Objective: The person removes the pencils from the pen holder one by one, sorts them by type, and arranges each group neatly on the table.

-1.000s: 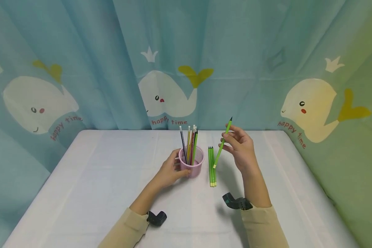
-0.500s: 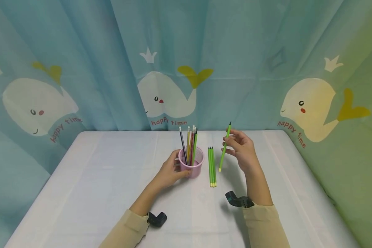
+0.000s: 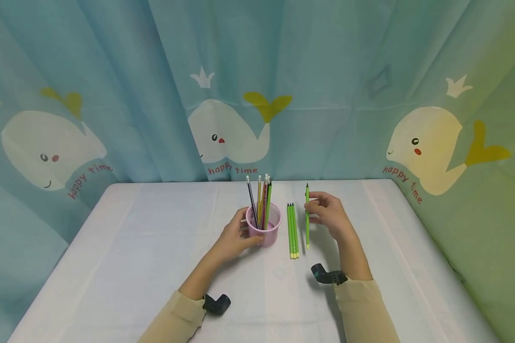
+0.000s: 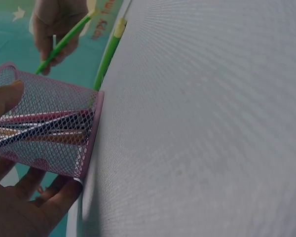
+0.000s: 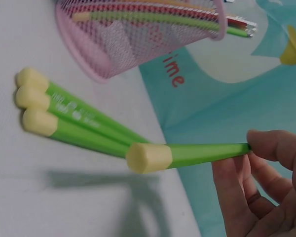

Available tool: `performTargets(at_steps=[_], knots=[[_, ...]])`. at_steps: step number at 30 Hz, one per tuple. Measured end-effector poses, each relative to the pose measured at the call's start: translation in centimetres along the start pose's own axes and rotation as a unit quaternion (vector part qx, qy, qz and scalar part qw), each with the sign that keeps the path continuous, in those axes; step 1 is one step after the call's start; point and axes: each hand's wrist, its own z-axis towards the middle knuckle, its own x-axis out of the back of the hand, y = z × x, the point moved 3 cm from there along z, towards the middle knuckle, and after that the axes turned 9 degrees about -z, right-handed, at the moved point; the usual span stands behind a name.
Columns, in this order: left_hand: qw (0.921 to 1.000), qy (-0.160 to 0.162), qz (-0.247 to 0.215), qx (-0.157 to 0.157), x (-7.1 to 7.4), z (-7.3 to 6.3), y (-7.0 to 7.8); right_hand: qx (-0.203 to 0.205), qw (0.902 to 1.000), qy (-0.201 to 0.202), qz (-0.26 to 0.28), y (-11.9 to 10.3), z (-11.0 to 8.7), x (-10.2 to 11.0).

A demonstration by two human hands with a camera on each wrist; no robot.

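My left hand (image 3: pixel 233 238) grips a pink mesh pencil cup (image 3: pixel 263 238) from its left side, thumb across the front. Several pencils stand in the cup: dark blue, yellow, red and one green pencil (image 3: pixel 268 205). With thumb and fingers my right hand (image 3: pixel 331 216) pinches a green pencil (image 3: pixel 307 228), nearly upright in the head view, black tip up and cream end down. Between the cup and that pencil, three green pencils (image 3: pixel 293 233) lie side by side on the table. In the right wrist view the held pencil's cream end (image 5: pixel 149 158) hangs over the table, its shadow below.
A white-covered table (image 3: pixel 133 262) stretches out under both arms. Behind it hangs a blue-green curtain (image 3: pixel 326 119) printed with whales. Black wrist cameras (image 3: pixel 216 305) sit at both sleeve cuffs.
My right hand has lowered a little toward the table. The pencil in it has turned from slanting to almost upright, apart from the three lying pencils. My left hand stays on the cup.
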Motion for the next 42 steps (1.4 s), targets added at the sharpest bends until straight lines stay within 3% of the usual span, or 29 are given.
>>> performTargets(at_steps=[5, 11, 21, 42], knots=[[1.0, -0.006, 0.001, -0.006, 0.4, 0.1, -0.7, -0.029, 0.9991, -0.02, -0.023, -0.5, -0.6, -0.4], [0.9999, -0.014, 0.002, -0.004, 0.4, 0.1, -0.9, -0.05, 0.9978, -0.018, -0.04, 1.8, 0.5, -0.8], [0.9999, -0.014, -0.003, -0.004, 0.3, 0.0, -0.8, -0.073, 0.9945, -0.008, -0.074, 2.9, 0.9, -1.7], [0.9998, -0.016, 0.006, -0.005, 0.4, 0.1, -0.7, -0.085, 0.9934, -0.025, -0.073, 3.5, 1.1, -2.2]])
